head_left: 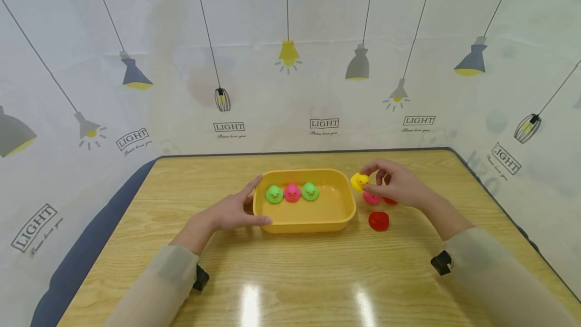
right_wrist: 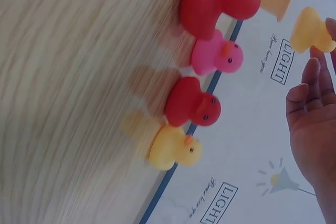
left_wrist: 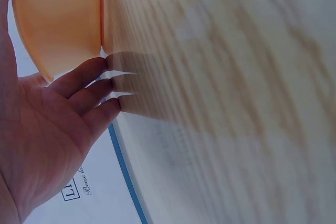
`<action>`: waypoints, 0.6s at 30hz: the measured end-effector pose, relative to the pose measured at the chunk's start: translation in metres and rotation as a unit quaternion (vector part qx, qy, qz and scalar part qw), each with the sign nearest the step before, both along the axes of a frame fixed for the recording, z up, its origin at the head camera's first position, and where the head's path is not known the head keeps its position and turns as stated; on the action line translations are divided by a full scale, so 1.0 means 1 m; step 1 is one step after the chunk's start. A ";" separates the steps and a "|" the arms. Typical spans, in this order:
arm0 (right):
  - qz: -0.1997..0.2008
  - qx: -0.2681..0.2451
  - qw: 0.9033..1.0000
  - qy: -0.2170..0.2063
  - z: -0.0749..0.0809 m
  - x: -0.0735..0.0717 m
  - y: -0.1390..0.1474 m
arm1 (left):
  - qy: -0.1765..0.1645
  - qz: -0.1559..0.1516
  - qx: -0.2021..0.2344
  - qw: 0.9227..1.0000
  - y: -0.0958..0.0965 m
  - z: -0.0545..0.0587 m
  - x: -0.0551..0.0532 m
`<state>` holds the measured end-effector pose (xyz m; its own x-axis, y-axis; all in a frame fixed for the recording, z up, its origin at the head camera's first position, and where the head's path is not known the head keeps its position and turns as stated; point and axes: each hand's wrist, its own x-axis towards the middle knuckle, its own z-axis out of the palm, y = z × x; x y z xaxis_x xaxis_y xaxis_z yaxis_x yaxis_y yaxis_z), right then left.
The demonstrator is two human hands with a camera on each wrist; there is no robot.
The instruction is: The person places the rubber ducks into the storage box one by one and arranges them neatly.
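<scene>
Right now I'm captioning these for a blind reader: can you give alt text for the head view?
A right hand pinches a yellow duck beside a yellow tub on a wooden table, while the left hand rests against the tub's left end. Two green ducks flank a pink duck in the tub; a red duck sits outside.

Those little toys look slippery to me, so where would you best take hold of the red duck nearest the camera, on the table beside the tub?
Probably by its rounded body, pinched from above with thumb and forefinger on opposite flanks. The red duck sits upright and apart from the yellow tub, with free room on both sides. Its head looks too small for a sure hold.
</scene>
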<state>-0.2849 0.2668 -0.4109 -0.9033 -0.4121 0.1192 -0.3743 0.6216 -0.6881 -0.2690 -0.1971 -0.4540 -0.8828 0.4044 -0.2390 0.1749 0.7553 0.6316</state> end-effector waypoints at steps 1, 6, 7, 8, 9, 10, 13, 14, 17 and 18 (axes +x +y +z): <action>0.002 -0.002 1.000 0.000 -0.001 -0.002 -0.004 | 0.001 0.000 0.000 1.000 0.000 0.000 0.000; 0.009 0.000 1.000 0.015 -0.004 -0.009 -0.023 | -0.003 0.003 0.003 1.000 0.000 0.001 0.001; 0.010 0.003 1.000 0.019 -0.005 -0.010 -0.027 | -0.004 0.004 0.004 1.000 0.000 0.001 0.001; 0.012 0.006 1.000 0.021 -0.006 -0.011 -0.031 | -0.004 0.005 0.004 1.000 0.000 0.001 0.002; 0.014 0.009 1.000 0.024 -0.008 -0.013 -0.034 | -0.005 0.005 0.004 1.000 0.000 0.001 0.002; 0.016 0.010 1.000 0.025 -0.009 -0.015 -0.038 | -0.005 0.005 0.004 1.000 0.000 0.001 0.002; 0.024 0.015 0.999 0.023 -0.014 -0.020 -0.047 | -0.004 0.005 0.003 1.000 0.000 0.002 0.003; 0.029 0.015 0.999 0.022 -0.015 -0.022 -0.050 | -0.004 0.005 0.002 1.000 0.000 0.002 0.003; 0.032 0.024 0.999 0.015 -0.018 -0.025 -0.059 | -0.002 0.003 0.002 1.000 0.000 0.003 0.003; 0.030 0.029 0.999 0.012 -0.019 -0.026 -0.062 | -0.002 0.002 0.003 1.000 0.000 0.003 0.003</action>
<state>-0.3107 0.2050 -0.4302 -0.8739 -0.4724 0.1144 -0.4278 0.6358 -0.6425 -0.2661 -0.1973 -0.4505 -0.8836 0.4024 -0.2394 0.1696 0.7516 0.6375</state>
